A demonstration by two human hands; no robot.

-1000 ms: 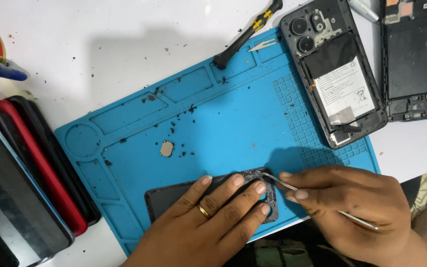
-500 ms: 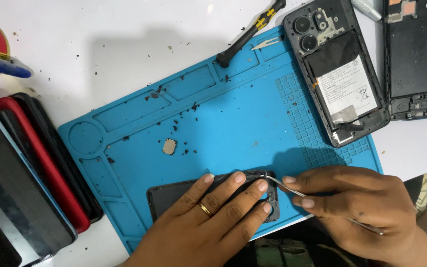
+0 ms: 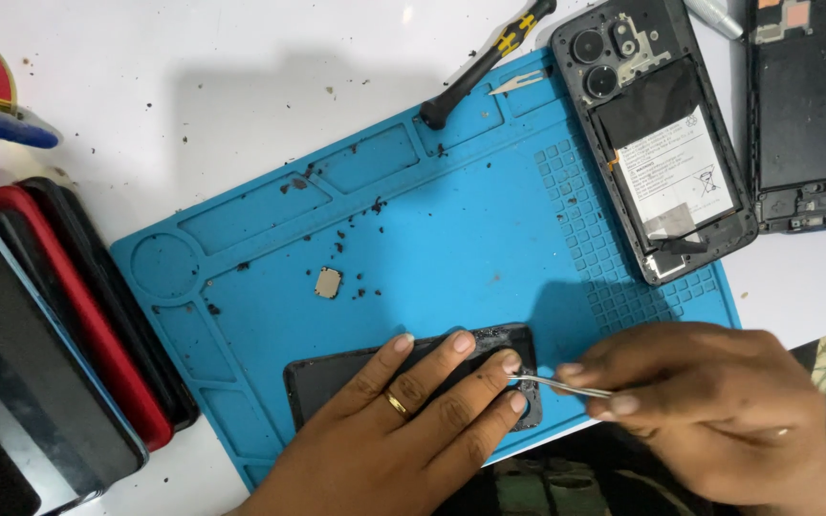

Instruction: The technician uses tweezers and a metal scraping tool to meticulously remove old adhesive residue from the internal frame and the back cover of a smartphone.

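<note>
My left hand, with a gold ring, presses flat on a black phone panel lying at the near edge of the blue work mat. Its fingertips hold down the panel's right end. My right hand pinches thin metal tweezers, whose tips touch the panel's right end beside my left fingertips. A small square metal part lies loose on the mat.
An opened phone with its battery showing lies on the mat's far right, another opened phone frame beside it. A black screwdriver and spare tweezers sit at the mat's top edge. Stacked phones lie left. Dark debris specks dot the mat.
The view has shifted slightly. My right hand has moved the tweezers a little lower and flatter against the panel's right end; my left hand stays pressed on the panel.
</note>
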